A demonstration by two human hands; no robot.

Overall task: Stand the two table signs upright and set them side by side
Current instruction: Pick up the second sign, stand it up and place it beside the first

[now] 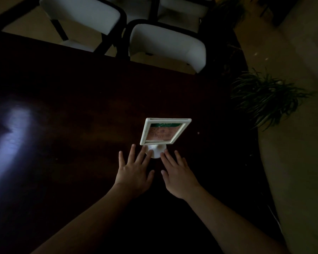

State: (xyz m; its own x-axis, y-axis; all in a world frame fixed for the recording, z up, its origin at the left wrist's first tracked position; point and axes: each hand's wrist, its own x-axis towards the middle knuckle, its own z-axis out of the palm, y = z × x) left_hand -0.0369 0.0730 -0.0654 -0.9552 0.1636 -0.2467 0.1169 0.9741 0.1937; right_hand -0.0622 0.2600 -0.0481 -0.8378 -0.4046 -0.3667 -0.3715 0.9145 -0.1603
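Observation:
One table sign (164,132) stands upright on the dark table (81,92), right of centre. It has a white square frame around a reddish card and a round white base (156,152). Only this one sign is visible in the dim light. My left hand (134,171) lies flat with fingers spread, its fingertips touching the base from the left. My right hand (178,173) is also flat and spread, fingertips at the base's right side. Neither hand grips anything.
Two white-cushioned chairs with dark frames (165,44) (81,17) stand at the table's far edge. A leafy potted plant (264,98) sits on the floor beyond the table's right edge. A pale glare patch (13,129) lies on the table at the left.

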